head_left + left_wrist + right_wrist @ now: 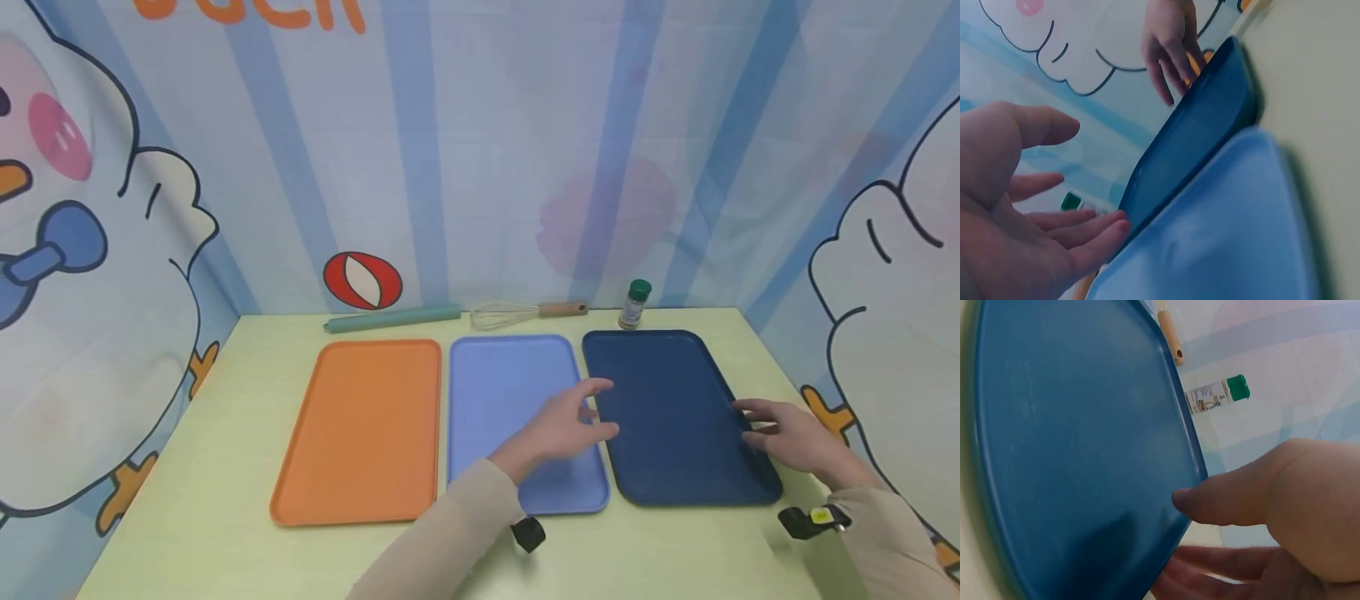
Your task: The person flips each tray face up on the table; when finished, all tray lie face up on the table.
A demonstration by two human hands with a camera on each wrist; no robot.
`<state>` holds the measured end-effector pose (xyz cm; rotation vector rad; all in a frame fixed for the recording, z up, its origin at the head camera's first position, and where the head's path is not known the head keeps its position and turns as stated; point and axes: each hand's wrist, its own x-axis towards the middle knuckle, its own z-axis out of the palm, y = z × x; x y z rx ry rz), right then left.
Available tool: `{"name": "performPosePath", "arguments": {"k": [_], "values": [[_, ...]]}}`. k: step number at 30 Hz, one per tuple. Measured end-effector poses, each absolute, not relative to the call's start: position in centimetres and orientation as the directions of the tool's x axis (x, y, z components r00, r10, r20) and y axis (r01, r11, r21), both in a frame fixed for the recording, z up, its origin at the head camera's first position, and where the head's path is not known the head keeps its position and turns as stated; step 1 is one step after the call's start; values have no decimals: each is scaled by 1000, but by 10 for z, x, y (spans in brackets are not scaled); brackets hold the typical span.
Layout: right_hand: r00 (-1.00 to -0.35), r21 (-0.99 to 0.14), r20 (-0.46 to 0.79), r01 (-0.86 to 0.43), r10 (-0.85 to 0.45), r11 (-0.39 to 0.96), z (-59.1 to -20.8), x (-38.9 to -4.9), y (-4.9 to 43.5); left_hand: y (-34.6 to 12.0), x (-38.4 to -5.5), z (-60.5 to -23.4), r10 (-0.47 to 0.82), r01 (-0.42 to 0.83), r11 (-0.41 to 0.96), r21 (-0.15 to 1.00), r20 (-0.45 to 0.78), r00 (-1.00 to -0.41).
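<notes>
A dark blue tray (675,417) lies on the table at the right, with a light blue tray (510,392) beside it. My left hand (564,425) hovers over the light blue tray's right side, fingers and thumb spread apart and pointing at the dark blue tray. Nothing is between them; the left wrist view shows the palm bare. By the dark blue tray's right edge is my right hand (795,437). In the right wrist view its thumb (1222,497) is over the tray side and its fingers are beyond the rim. Whether they touch the rim, I cannot tell.
An orange tray (363,433) lies at the left. Along the back edge are a green rolling pin (393,318), a whisk (528,312) with a wooden handle, and a small green-capped jar (634,305). A printed cloth backdrop (495,167) rises behind the table.
</notes>
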<state>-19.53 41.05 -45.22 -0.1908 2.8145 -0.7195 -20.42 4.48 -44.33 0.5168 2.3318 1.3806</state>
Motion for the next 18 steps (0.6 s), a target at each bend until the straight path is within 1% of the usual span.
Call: {"name": "performPosePath", "arguments": {"k": [3,6,10,12,15,18], "values": [[-975,-428,-144,-90,-166,899,-450,-197,407,26,-212,-446,499,217,458,862,-48,-865],[-986,-372,-75,-113,-151,921,-446,-200,401,7,-219,-450,491,304,479,823,35,-871],[-986,-341,13,-160,-165,927,-440,-203,389,-20,-227,-456,469,382,551,742,104,-877],[-982,-328,55,-187,-179,926,-438,-205,383,-35,-230,-456,439,393,606,691,121,-890],[-974,-323,116,-223,-195,920,-436,-211,373,-61,-238,-459,385,400,705,586,158,-909],[-969,-320,135,-242,-209,916,-434,-220,364,-89,-246,-456,331,376,786,491,180,-926]]}}
